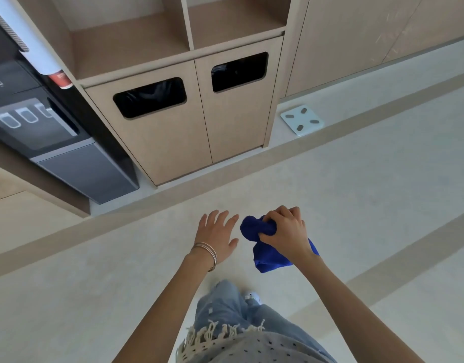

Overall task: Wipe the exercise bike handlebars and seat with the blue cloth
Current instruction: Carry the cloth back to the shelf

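Note:
My right hand (287, 233) is closed around a bunched blue cloth (267, 260), which hangs out above and below my fist over the floor. Just to the left, my left hand (217, 234) is held flat with fingers spread, palm down, holding nothing and a short gap away from the cloth. Thin bangles circle my left wrist. No exercise bike, handlebars or seat appear in this view.
A wooden cabinet (189, 142) with two dark bin slots stands ahead, open shelves above it. A black water dispenser (50, 132) stands at the left. A white bathroom scale (301, 119) lies on the floor at the right of the cabinet. Pale floor stretches around my legs.

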A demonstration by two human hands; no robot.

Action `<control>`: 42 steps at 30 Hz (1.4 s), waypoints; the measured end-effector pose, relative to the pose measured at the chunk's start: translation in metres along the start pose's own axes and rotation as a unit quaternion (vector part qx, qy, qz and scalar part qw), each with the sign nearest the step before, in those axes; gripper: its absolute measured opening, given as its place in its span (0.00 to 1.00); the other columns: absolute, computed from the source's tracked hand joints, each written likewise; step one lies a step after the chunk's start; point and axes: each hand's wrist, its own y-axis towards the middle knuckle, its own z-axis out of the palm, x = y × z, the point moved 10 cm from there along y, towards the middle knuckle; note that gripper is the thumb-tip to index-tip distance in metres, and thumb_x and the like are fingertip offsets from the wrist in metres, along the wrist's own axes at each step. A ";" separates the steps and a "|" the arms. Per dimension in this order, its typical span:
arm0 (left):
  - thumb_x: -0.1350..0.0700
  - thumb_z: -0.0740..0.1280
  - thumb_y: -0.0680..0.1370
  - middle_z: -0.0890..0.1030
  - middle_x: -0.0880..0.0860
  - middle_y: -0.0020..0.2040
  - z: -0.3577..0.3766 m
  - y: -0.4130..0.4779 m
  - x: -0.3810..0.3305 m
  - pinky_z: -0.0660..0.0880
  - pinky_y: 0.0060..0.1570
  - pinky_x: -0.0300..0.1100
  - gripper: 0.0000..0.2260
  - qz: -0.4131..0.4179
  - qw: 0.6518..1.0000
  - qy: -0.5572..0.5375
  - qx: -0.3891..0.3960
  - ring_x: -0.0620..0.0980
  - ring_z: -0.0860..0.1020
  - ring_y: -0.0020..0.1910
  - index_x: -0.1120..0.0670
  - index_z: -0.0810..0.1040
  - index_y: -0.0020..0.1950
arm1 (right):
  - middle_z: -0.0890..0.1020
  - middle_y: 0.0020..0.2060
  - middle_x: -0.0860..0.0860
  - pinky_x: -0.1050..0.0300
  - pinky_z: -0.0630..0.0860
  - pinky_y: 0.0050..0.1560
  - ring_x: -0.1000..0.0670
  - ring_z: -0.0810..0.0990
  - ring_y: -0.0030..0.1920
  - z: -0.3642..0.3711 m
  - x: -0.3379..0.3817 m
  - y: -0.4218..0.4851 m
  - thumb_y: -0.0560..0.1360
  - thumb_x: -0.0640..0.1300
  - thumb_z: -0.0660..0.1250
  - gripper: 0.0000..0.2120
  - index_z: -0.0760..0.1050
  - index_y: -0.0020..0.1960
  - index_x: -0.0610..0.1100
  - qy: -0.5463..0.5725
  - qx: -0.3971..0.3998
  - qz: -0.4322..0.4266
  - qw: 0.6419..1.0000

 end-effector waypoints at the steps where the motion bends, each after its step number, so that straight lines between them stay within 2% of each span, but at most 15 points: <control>1: 0.45 0.56 0.80 0.55 0.53 0.77 -0.002 0.009 0.002 0.51 0.74 0.54 0.27 -0.001 1.000 -0.001 0.005 0.56 0.52 0.76 0.47 0.50 0.76 | 0.76 0.49 0.54 0.55 0.67 0.47 0.46 0.66 0.54 0.001 -0.003 0.009 0.67 0.53 0.69 0.12 0.77 0.49 0.52 -0.005 0.007 0.002 1.000; 7: 0.45 0.55 0.80 0.53 0.53 0.78 -0.024 0.077 0.028 0.51 0.74 0.54 0.27 -0.001 1.000 -0.002 0.023 0.56 0.52 0.76 0.47 0.49 0.76 | 0.76 0.50 0.54 0.54 0.67 0.48 0.47 0.66 0.54 -0.003 -0.014 0.082 0.68 0.52 0.69 0.12 0.77 0.50 0.52 -0.005 0.007 0.020 1.000; 15: 0.46 0.56 0.80 0.61 0.52 0.75 -0.101 0.198 0.079 0.55 0.73 0.53 0.26 0.014 1.000 -0.005 -0.021 0.55 0.58 0.74 0.48 0.51 0.76 | 0.76 0.50 0.53 0.54 0.67 0.50 0.47 0.65 0.54 -0.034 0.009 0.228 0.68 0.52 0.69 0.11 0.77 0.50 0.51 -0.006 -0.008 0.010 1.000; 20: 0.47 0.57 0.80 0.62 0.52 0.74 -0.142 0.256 0.100 0.59 0.71 0.51 0.26 0.040 0.998 -0.013 -0.036 0.55 0.62 0.71 0.49 0.53 0.76 | 0.76 0.49 0.53 0.54 0.66 0.50 0.47 0.65 0.54 -0.058 0.026 0.303 0.68 0.52 0.69 0.11 0.77 0.50 0.51 0.004 -0.039 0.006 0.999; 27: 0.47 0.57 0.79 0.63 0.52 0.73 -0.164 0.317 0.114 0.60 0.70 0.50 0.26 0.039 0.998 -0.011 -0.037 0.55 0.63 0.70 0.49 0.54 0.76 | 0.76 0.51 0.52 0.51 0.69 0.53 0.46 0.65 0.55 -0.059 0.016 0.368 0.69 0.52 0.69 0.12 0.77 0.51 0.50 0.005 -0.015 0.019 1.000; 35: 0.48 0.57 0.79 0.61 0.52 0.74 -0.191 0.397 0.112 0.58 0.72 0.50 0.26 -0.005 0.998 -0.036 -0.043 0.55 0.60 0.72 0.49 0.54 0.76 | 0.76 0.49 0.53 0.53 0.68 0.51 0.46 0.66 0.55 -0.076 -0.010 0.459 0.68 0.51 0.70 0.11 0.78 0.49 0.51 0.006 0.006 -0.013 1.000; 42: 0.48 0.58 0.79 0.63 0.52 0.74 -0.237 0.463 0.098 0.58 0.71 0.50 0.26 -0.050 0.993 -0.057 -0.085 0.54 0.61 0.72 0.49 0.54 0.76 | 0.76 0.51 0.53 0.51 0.69 0.54 0.47 0.65 0.55 -0.113 -0.028 0.549 0.69 0.52 0.69 0.12 0.77 0.51 0.51 -0.006 0.028 -0.067 0.997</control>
